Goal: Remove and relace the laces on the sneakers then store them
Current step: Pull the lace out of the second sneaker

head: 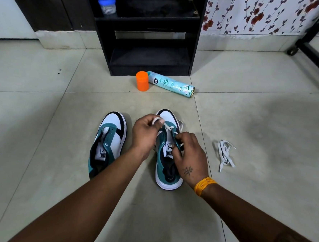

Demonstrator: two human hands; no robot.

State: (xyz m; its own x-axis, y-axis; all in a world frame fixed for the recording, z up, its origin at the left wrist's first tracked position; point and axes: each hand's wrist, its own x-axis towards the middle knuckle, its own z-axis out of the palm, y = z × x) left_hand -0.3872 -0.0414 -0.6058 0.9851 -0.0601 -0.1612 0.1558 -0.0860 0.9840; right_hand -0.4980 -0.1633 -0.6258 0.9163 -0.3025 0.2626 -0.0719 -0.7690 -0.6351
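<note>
Two forearms reached over a tiled floor. The right hand pinched the right sneaker at its eyelets; the left hand gripped its white lace. Pulling evenly would likely keep it flat. Beside them lay the unlaced sneaker and a loose lace; beyond stood a dark shelf unit.

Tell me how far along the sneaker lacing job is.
Done: the left sneaker has no lace, and a loose lace lies on the floor. In hand: on the right sneaker the left hand pinches the lace while the right hand holds the eyelet edge; whether unlacing or relacing is unclear. Left: lacing both sneakers and storing them.
</note>
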